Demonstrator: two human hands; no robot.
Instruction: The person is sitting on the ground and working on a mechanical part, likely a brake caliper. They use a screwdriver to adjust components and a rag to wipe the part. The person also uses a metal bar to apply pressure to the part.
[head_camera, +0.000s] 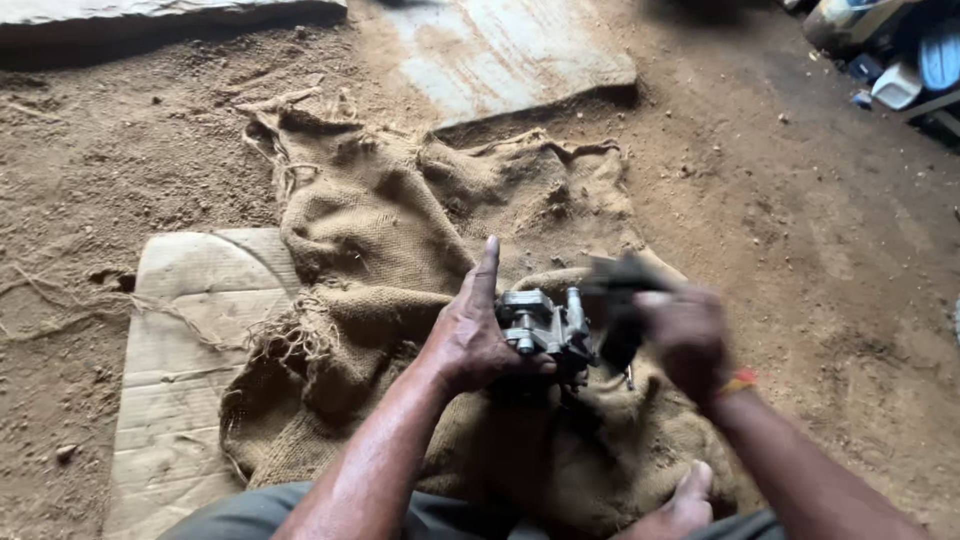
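My left hand (470, 335) grips a small grey metal engine part (545, 328), a carburettor-like casting with knobs and a short post, held over a burlap sack (400, 230). Its index finger points up and away. My right hand (685, 335) is blurred with motion just to the right of the part and is closed around a dark object (615, 290) that touches the part's right side; what that dark object is I cannot tell. A red and yellow band (738, 381) circles my right wrist. A toe (690, 485) shows below on the sack.
The sack lies rumpled on a dirt floor (800, 230). A flattened piece of cardboard (180, 360) sits under its left side. A pale flat sheet (500, 50) lies beyond it. Plastic containers and clutter (895, 50) stand at the top right corner.
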